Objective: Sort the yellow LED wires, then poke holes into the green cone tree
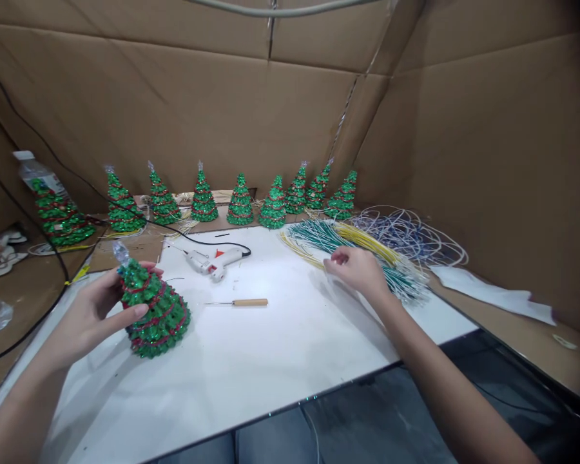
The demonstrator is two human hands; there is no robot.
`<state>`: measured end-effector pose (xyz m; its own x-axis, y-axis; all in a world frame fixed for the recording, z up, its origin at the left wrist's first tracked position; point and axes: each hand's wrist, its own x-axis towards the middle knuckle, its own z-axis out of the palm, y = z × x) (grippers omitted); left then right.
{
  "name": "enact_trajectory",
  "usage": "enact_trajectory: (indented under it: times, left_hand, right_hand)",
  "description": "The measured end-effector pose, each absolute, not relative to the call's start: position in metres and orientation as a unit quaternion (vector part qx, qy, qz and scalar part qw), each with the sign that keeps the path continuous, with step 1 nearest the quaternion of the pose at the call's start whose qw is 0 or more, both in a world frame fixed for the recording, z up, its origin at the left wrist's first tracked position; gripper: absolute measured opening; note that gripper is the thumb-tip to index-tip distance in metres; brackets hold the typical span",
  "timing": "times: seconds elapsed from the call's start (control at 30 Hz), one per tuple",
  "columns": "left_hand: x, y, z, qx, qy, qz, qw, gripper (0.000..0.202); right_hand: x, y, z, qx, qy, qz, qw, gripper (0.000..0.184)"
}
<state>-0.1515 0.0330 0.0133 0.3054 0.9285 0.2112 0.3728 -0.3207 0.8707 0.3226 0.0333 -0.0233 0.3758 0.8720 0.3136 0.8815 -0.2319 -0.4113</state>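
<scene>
Already nine finished trees [240,201] line the bench [270,348], while your left hand [89,316] clasps another tree [155,309] and your right hand [360,269] pinches at the wires [367,248].

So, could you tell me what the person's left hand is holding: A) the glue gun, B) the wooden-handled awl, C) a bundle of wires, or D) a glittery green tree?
D: the left hand grips a glittery green tree, while the right hand reaches the wires.
</scene>
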Motion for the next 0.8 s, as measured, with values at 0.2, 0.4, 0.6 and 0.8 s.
enact_trajectory:
  times: [0.2,0.4,0.6,0.8]
  left_hand:
    - [-0.154,0.036,0.009,0.734,0.422,0.381,0.371,0.051]
    - [-0.151,0.032,0.011,0.73,0.407,0.404,0.371,0.065]
    - [-0.141,0.03,0.011,0.738,0.396,0.428,0.339,0.064]
    - [-0.143,0.028,0.011,0.772,0.38,0.41,0.303,0.068]
  right_hand:
    - [0.307,0.021,-0.029,-0.809,-0.576,0.008,0.117,0.026]
    - [0.31,0.028,0.019,-0.826,-0.555,-0.048,0.089,0.024]
    - [0.319,0.029,0.085,-0.838,-0.529,-0.091,0.099,0.02]
    - [0.31,0.026,0.108,-0.792,-0.499,-0.163,0.311,0.016]
